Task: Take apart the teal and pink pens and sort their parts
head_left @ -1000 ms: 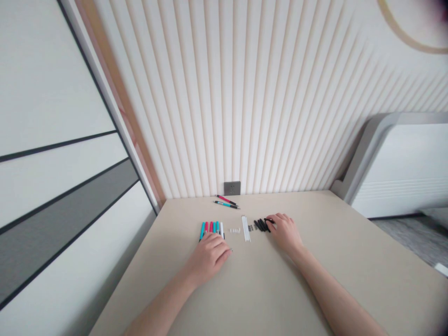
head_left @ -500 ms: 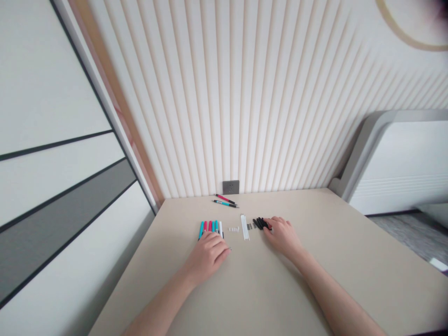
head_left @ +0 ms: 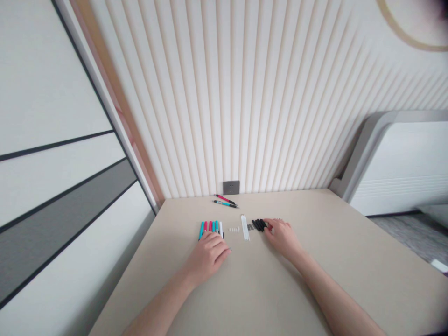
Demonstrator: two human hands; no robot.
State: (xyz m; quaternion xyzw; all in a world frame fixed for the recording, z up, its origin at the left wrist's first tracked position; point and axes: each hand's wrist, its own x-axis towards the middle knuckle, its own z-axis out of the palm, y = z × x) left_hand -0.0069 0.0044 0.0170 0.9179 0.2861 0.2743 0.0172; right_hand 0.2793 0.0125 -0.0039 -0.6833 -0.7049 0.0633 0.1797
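The markers (head_left: 211, 229) run teal, pink and white (the wall panel (head_left: 210, 116) cream-striped), the loose pieces (head_left: 259, 225) black

Lower ends of the markers (head_left: 211, 227) hidden under the left hand (head_left: 206, 255)

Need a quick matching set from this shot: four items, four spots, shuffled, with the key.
1. left hand
2. right hand
3. white sticks
4. red pen

A. beside the teal pen, near the wall
B. on the coloured markers
C. at the black pieces
D. between the small white bits and the black pieces

Pairs: 1-B, 2-C, 3-D, 4-A
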